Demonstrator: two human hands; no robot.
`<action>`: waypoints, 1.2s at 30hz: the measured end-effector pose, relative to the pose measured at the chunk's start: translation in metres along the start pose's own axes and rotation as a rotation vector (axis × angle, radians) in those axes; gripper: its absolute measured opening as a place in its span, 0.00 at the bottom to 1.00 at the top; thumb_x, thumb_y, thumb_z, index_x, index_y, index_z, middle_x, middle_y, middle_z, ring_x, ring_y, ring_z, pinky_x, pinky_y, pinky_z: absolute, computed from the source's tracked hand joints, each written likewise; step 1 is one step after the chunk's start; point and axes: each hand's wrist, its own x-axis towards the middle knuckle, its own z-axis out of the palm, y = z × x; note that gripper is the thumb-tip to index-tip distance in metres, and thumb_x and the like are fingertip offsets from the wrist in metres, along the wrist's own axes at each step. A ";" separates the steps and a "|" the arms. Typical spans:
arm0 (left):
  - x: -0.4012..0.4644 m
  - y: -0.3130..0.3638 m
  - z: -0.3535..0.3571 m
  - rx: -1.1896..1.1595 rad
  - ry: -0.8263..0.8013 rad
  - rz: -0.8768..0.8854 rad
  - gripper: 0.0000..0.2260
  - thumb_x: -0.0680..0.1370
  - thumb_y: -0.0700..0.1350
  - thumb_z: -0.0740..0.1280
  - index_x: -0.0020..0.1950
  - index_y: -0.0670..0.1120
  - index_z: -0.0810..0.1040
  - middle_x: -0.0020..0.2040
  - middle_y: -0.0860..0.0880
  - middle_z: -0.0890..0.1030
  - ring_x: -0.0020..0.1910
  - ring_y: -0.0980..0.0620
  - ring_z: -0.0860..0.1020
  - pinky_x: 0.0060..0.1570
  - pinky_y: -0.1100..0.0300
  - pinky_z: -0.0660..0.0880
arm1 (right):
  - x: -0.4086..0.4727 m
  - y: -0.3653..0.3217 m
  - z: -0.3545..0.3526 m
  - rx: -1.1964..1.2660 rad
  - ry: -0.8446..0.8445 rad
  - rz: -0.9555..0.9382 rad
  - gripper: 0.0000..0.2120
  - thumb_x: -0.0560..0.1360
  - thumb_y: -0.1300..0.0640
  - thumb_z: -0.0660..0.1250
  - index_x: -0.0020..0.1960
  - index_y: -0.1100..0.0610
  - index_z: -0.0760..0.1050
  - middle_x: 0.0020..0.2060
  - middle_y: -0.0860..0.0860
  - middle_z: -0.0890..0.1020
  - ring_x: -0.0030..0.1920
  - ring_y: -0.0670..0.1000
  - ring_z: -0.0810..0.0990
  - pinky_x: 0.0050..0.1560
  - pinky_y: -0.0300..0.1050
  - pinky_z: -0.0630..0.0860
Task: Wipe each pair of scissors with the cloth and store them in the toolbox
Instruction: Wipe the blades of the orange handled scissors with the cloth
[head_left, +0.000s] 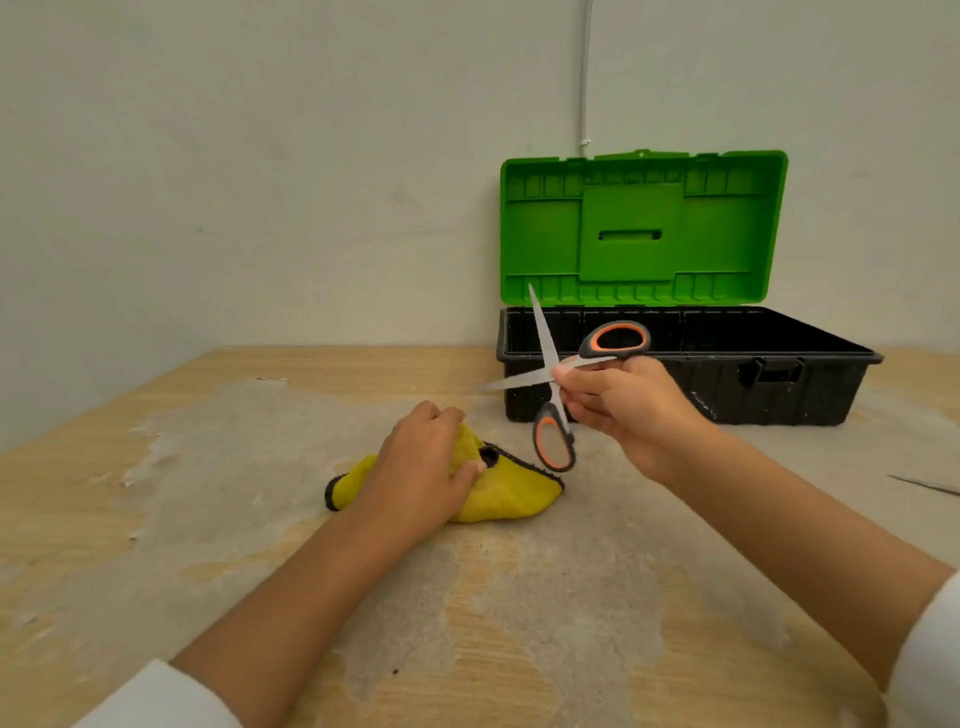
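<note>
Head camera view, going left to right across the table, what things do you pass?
Left hand pressing on the yellow cloth → open scissors held in the right hand → black toolbox with its green lid up → a thin dark tip at the right edge, too cut off to identify.

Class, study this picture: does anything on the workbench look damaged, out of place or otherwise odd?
Yes. The table surface is worn: pale, peeling patches spread across the wood. The scissors in the right hand are held with blades spread wide open in mid-air. A thin dark pointed object pokes in at the right edge; unclear what.
</note>
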 end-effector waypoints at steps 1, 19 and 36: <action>0.001 0.000 0.000 0.013 0.003 -0.018 0.22 0.75 0.50 0.66 0.67 0.46 0.68 0.58 0.46 0.73 0.59 0.47 0.72 0.55 0.57 0.69 | 0.001 -0.002 -0.004 -0.076 -0.017 0.005 0.07 0.72 0.63 0.69 0.50 0.61 0.78 0.37 0.51 0.81 0.37 0.46 0.79 0.35 0.35 0.77; 0.014 0.002 -0.022 -0.751 0.351 -0.171 0.03 0.73 0.44 0.70 0.46 0.49 0.80 0.40 0.51 0.81 0.33 0.58 0.81 0.38 0.67 0.76 | -0.007 0.001 0.003 -0.220 -0.243 0.021 0.04 0.71 0.64 0.69 0.40 0.58 0.79 0.30 0.49 0.80 0.31 0.45 0.79 0.34 0.36 0.76; 0.007 -0.004 -0.033 -0.554 0.177 0.028 0.05 0.69 0.47 0.73 0.42 0.57 0.83 0.40 0.59 0.84 0.44 0.60 0.79 0.47 0.60 0.73 | -0.013 0.003 0.015 -0.080 -0.232 -0.128 0.02 0.72 0.67 0.68 0.44 0.63 0.79 0.37 0.54 0.81 0.37 0.49 0.81 0.36 0.36 0.79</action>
